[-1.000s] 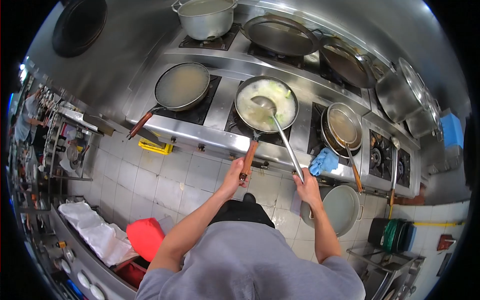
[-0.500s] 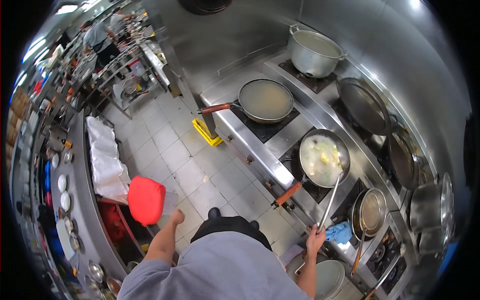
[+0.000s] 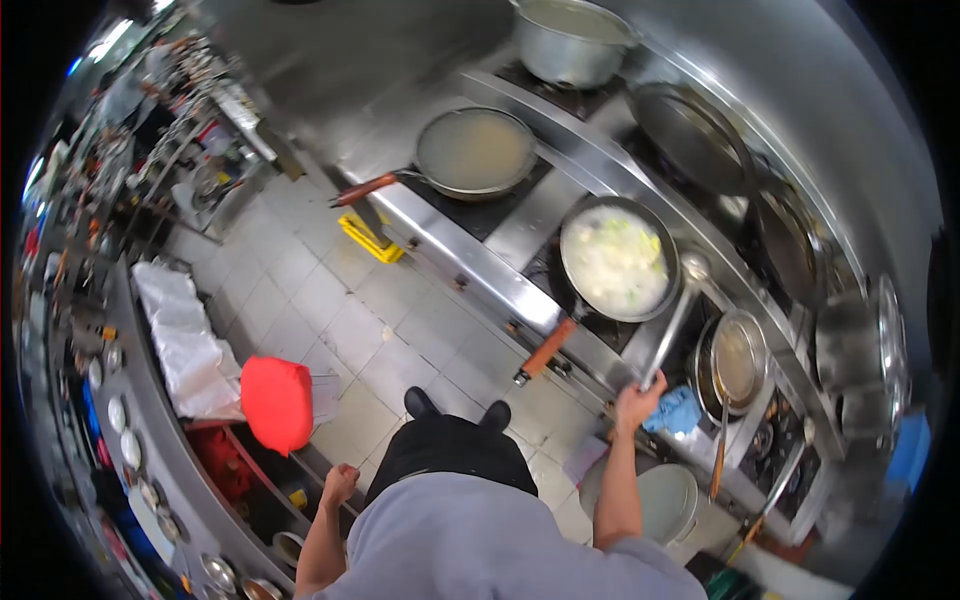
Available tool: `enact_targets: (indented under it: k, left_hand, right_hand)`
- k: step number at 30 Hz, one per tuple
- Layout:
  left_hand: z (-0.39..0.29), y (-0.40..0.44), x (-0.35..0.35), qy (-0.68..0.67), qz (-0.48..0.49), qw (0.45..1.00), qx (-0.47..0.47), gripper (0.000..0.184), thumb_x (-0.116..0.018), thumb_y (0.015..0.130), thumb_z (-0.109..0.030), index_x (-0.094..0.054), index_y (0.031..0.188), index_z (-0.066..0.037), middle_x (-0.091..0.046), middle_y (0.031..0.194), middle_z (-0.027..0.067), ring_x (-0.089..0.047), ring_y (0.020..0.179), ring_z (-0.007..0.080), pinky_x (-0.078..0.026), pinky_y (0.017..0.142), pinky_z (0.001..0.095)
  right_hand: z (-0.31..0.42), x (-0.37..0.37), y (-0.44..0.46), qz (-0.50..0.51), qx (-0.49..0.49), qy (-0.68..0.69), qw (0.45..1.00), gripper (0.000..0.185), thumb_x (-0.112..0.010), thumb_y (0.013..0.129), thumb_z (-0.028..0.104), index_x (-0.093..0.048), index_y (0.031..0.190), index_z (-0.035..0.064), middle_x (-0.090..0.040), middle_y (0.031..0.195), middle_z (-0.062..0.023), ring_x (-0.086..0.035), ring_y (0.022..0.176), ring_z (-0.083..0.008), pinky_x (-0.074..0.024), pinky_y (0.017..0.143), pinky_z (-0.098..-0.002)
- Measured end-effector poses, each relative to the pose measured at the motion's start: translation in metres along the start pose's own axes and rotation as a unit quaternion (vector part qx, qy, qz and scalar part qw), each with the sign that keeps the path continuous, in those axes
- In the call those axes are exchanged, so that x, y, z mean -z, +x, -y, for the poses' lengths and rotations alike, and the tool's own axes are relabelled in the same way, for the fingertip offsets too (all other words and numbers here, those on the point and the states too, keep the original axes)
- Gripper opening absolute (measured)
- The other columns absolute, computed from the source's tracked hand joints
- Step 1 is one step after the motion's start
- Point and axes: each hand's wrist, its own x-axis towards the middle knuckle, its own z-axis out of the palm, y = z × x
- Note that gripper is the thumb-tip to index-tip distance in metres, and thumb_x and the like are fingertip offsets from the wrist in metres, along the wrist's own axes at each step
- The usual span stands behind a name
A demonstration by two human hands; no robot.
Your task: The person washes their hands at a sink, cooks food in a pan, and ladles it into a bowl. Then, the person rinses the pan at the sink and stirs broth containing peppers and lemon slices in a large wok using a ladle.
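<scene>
My right hand (image 3: 637, 402) is wrapped round the handle of a metal ladle (image 3: 668, 335). The ladle's bowl is just beyond the right rim of a frying pan (image 3: 566, 268) on the stove. Pale, foaming broth with yellow-green leafy pieces (image 3: 625, 262) fills that pan. Its wooden handle (image 3: 548, 350) points toward me, with no hand on it. My left hand (image 3: 342, 484) hangs at my side, fingers curled closed and nothing visible in them, below a red rounded object (image 3: 276, 402). Beside my right hand lies a blue cloth (image 3: 674, 411).
Another pan of cloudy liquid (image 3: 475, 150) sits farther left on the stove, and a large pot (image 3: 570, 45) stands behind it. Strainers (image 3: 738, 355) rest to the right. A bucket of liquid (image 3: 665, 500) is by my right arm. A steel counter (image 3: 165, 400) runs along the left.
The ladle's bowl has come out of the broth to the right of the pan. The broth looks foamier. My left hand has moved down and back, and the camera view has shifted.
</scene>
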Motion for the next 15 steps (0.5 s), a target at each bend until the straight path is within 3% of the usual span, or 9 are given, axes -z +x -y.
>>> enact_targets:
  k: [2,4,5,8,10,12,15]
  left_hand:
    - [-0.005,-0.006,0.007,-0.025,0.021,0.999,0.009,0.027,-0.061,0.082,-0.023,-0.063,0.088,0.003,-0.063,0.069,0.0118,-0.061,0.064,0.0193,-0.049,0.060,0.0336]
    - [-0.015,-0.015,0.019,-0.110,-0.002,0.993,-0.043,0.024,-0.060,0.084,-0.020,-0.062,0.086,0.004,-0.062,0.068,0.0086,-0.059,0.061,0.0141,-0.047,0.056,0.0302]
    - [-0.015,-0.013,0.022,-0.106,0.006,0.993,-0.042,0.024,-0.060,0.084,-0.020,-0.062,0.086,0.004,-0.062,0.068,0.0086,-0.059,0.061,0.0141,-0.047,0.056,0.0302]
    - [-0.006,-0.005,0.038,-0.060,0.001,0.997,-0.048,0.023,-0.059,0.085,-0.019,-0.062,0.084,0.004,-0.059,0.064,0.0055,-0.057,0.056,0.0120,-0.045,0.053,0.0277]
    - [0.006,0.010,0.042,-0.054,0.017,0.997,-0.053,0.023,-0.059,0.085,-0.020,-0.062,0.085,0.004,-0.059,0.065,0.0059,-0.057,0.056,0.0123,-0.046,0.053,0.0280]
    - [0.018,0.029,0.046,-0.048,0.030,0.996,-0.062,0.025,-0.059,0.085,-0.021,-0.062,0.086,0.004,-0.060,0.067,0.0066,-0.057,0.055,0.0128,-0.046,0.053,0.0286]
    - [0.010,0.043,0.055,-0.108,0.051,0.992,-0.048,0.026,-0.060,0.086,-0.022,-0.062,0.090,0.003,-0.062,0.069,0.0074,-0.057,0.056,0.0130,-0.046,0.053,0.0284]
  right_hand:
    - [-0.018,-0.010,-0.006,0.005,0.010,-0.052,0.999,0.048,-0.056,0.075,0.000,-0.049,0.123,0.0007,-0.061,0.097,-0.0228,-0.061,0.083,-0.0374,-0.0476,0.077,-0.0399]
    - [-0.041,-0.021,-0.009,-0.012,0.042,-0.058,0.997,0.050,-0.058,0.073,0.000,-0.049,0.123,0.0017,-0.059,0.102,-0.0247,-0.058,0.093,-0.0407,-0.0447,0.084,-0.0438]
    - [-0.030,-0.017,-0.009,0.006,0.023,-0.073,0.997,0.052,-0.059,0.072,-0.001,-0.050,0.123,0.0025,-0.054,0.110,-0.0257,-0.053,0.102,-0.0407,-0.0414,0.089,-0.0455]
    - [-0.018,-0.012,-0.007,-0.008,0.066,-0.199,0.978,0.049,-0.064,0.072,0.006,-0.052,0.119,0.0029,-0.045,0.115,-0.0261,-0.049,0.101,-0.0413,-0.0418,0.089,-0.0443]
    - [-0.017,-0.013,-0.006,-0.028,0.066,-0.212,0.975,0.049,-0.066,0.073,0.010,-0.050,0.119,0.0015,-0.048,0.113,-0.0262,-0.051,0.100,-0.0423,-0.0425,0.089,-0.0458]
    - [-0.024,-0.012,-0.005,0.057,-0.005,-0.164,0.985,0.051,-0.066,0.073,0.010,-0.047,0.120,-0.0004,-0.051,0.110,-0.0261,-0.053,0.098,-0.0435,-0.0435,0.087,-0.0471]
    - [-0.040,-0.007,-0.009,0.067,0.018,-0.170,0.983,0.050,-0.067,0.075,0.013,-0.046,0.118,-0.0020,-0.054,0.106,-0.0269,-0.054,0.096,-0.0446,-0.0443,0.085,-0.0477]
